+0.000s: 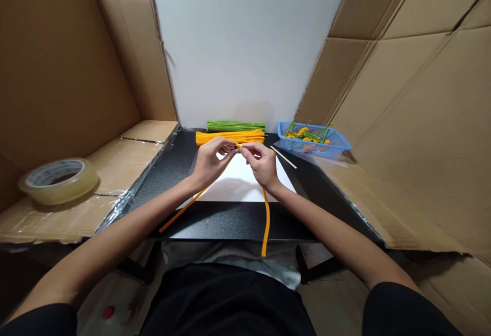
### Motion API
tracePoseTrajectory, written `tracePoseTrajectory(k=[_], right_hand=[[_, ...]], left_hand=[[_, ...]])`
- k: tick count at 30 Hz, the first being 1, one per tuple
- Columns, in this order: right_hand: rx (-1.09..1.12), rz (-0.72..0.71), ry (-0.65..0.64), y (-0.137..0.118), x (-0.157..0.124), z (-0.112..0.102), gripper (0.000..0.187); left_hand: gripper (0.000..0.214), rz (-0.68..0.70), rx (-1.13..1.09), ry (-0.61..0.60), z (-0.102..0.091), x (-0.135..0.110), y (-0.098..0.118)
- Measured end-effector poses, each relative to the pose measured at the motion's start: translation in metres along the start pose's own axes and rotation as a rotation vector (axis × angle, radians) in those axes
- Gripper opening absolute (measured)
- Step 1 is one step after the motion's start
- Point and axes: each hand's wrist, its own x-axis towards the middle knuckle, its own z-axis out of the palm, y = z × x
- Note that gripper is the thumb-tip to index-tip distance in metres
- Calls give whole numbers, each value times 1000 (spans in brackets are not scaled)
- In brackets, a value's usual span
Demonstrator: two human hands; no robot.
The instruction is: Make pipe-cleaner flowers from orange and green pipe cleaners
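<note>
My left hand and my right hand meet fingertip to fingertip above a white sheet. Both pinch an orange pipe cleaner near its middle, where a short bent bit shows between the fingers. One length of it runs down to the left under my left wrist, the other hangs past the table's front edge below my right hand. Just behind my hands lies a bundle of orange pipe cleaners, with a bundle of green pipe cleaners beyond it.
A blue basket with orange and green pieces stands at the back right. Near it lies a thin pale stick. On the cardboard at left rests a roll of clear tape. Cardboard walls flank the black table.
</note>
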Motion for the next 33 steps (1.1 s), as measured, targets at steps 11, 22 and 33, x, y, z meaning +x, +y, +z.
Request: tracePoseTrajectory(k=[11, 22, 33], right_hand=[[-85, -32, 4, -3, -2, -1, 24], [-52, -15, 36, -4, 1, -1, 29], [147, 106, -70, -1, 3, 0, 33]], left_hand=[[20, 23, 35, 1, 3, -4, -4], [26, -173, -182, -86, 0, -2, 0], [39, -385, -457, -46, 3, 3, 0]])
